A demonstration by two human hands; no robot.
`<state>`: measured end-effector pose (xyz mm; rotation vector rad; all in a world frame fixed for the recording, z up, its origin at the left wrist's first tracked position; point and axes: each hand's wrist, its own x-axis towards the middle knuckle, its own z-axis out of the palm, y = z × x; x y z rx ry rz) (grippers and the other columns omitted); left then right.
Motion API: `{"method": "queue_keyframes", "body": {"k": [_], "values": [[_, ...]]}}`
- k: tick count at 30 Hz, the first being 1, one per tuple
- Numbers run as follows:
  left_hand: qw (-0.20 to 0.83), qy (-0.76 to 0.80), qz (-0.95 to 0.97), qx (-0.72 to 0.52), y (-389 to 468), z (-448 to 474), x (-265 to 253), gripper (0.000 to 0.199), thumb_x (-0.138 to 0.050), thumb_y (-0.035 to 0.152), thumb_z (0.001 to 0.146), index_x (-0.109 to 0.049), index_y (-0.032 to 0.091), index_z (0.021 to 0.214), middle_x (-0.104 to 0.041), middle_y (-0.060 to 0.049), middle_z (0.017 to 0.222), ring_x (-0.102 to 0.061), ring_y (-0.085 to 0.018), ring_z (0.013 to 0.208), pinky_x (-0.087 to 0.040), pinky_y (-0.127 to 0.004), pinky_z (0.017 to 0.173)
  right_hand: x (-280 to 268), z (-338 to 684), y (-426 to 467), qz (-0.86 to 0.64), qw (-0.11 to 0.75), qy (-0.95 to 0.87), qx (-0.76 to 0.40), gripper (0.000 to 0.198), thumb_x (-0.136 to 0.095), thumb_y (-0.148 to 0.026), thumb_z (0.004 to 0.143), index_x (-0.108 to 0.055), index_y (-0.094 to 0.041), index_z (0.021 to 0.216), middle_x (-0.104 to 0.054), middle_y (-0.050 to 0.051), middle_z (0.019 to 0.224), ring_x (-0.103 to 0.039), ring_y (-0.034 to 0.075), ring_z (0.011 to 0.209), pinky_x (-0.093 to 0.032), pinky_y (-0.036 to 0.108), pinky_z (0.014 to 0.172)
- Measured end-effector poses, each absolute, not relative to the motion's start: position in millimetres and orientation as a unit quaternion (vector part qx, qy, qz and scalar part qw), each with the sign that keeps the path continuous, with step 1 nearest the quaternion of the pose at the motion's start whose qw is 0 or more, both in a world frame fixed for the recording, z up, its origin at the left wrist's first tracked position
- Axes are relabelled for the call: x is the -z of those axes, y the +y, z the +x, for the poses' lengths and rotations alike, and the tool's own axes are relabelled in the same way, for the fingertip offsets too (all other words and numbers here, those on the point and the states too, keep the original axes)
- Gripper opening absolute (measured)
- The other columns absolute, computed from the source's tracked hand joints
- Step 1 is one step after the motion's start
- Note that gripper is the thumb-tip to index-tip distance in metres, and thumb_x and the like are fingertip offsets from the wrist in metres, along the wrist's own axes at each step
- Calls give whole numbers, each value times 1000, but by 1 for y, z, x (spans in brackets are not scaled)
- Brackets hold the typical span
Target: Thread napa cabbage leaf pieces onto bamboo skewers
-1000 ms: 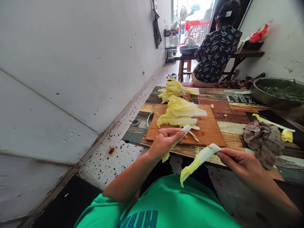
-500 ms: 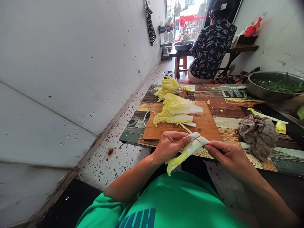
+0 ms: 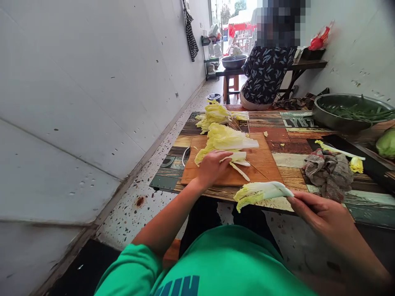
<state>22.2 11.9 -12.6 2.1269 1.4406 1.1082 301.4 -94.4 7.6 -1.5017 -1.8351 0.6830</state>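
Observation:
My right hand [image 3: 321, 213] pinches the white stem end of a napa cabbage leaf [image 3: 262, 194], held in front of the table edge with its yellow frilly end pointing left. My left hand [image 3: 214, 166] reaches over the wooden cutting board [image 3: 262, 164], its thumb and fingers around a smaller cabbage leaf [image 3: 239, 157] lying there. Just beyond it lies a larger pile of cabbage leaves [image 3: 231, 137]. A narrow pale strip of cabbage [image 3: 240, 172] and a thin wooden skewer [image 3: 259, 170] rest on the board's near part.
More cabbage leaves [image 3: 214, 115] with skewers lie behind the board. To the right are a crumpled rag [image 3: 328, 172], a metal bowl of greens [image 3: 339, 119] and a cabbage head [image 3: 385, 142]. A person in a patterned shirt [image 3: 268, 78] sits beyond the table.
My left hand has let go of the held leaf and moved forward to the leaves on the board. My right hand has carried its leaf to the right.

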Motion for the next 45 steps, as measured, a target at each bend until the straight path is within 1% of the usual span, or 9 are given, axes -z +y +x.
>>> {"method": "queue_keyframes", "body": {"k": [3,5,10,13,18,21,26,31,45], "values": [[86,519,820,-228,34,37,14,27,-64,24,89,-72,20,115,-72,-10,120,-63,-28,114,-45,-45,102,-2,310,-103,-595,342,-686,-242,34,-58,-47,85,-80,-25,100,-80,4,90,-75,24,76,-58,29,65],[55,517,841,-147,44,48,11,30,-66,27,88,-72,20,116,-72,-11,120,-62,-31,114,-43,-48,100,4,314,-106,-603,356,-673,-238,34,-59,-47,83,-80,-25,96,-80,5,91,-76,26,79,-60,30,67],[41,500,856,-127,55,51,3,21,-59,28,92,-75,19,102,-75,-10,103,-66,-25,100,-45,-39,93,9,319,-106,-590,389,-662,-249,33,-59,-47,83,-81,-24,91,-80,6,84,-76,25,77,-60,29,67],[105,485,839,-223,56,44,-1,25,-54,31,95,-75,20,93,-76,-7,92,-68,-19,88,-47,-30,81,2,315,-104,-588,400,-662,-238,36,-58,-47,84,-80,-22,99,-79,5,80,-74,22,67,-57,26,58],[366,464,673,-445,31,37,-15,29,-58,40,91,-73,16,88,-73,-4,77,-67,-15,70,-48,-24,68,-10,300,-98,-577,402,-678,-214,32,-58,-47,85,-80,-23,84,-75,4,70,-70,21,61,-54,26,56],[515,438,596,-433,9,34,-27,35,-68,48,82,-72,13,80,-72,-4,73,-64,-12,64,-47,-23,66,-10,292,-93,-567,380,-688,-249,38,-56,-50,88,-80,-21,91,-71,3,65,-63,17,54,-48,25,49],[664,394,494,-400,-9,23,-33,38,-83,47,67,-72,13,79,-72,-3,72,-62,-10,63,-47,-22,65,-4,287,-88,-549,358,-702,-277,38,-56,-49,91,-80,-20,98,-73,3,71,-64,17,61,-48,24,53],[703,389,429,-412,-11,17,-31,43,-90,44,57,-73,11,80,-73,-3,72,-62,-9,59,-48,-21,64,-1,287,-88,-542,355,-711,-273,37,-56,-47,91,-80,-20,101,-74,3,74,-65,17,60,-49,24,54],[679,395,452,-423,-11,17,-26,44,-88,47,59,-76,12,82,-75,-6,76,-64,-12,64,-51,-26,71,-7,285,-90,-552,342,-706,-282,35,-57,-46,88,-81,-21,98,-78,4,83,-70,22,70,-54,28,60]]}}
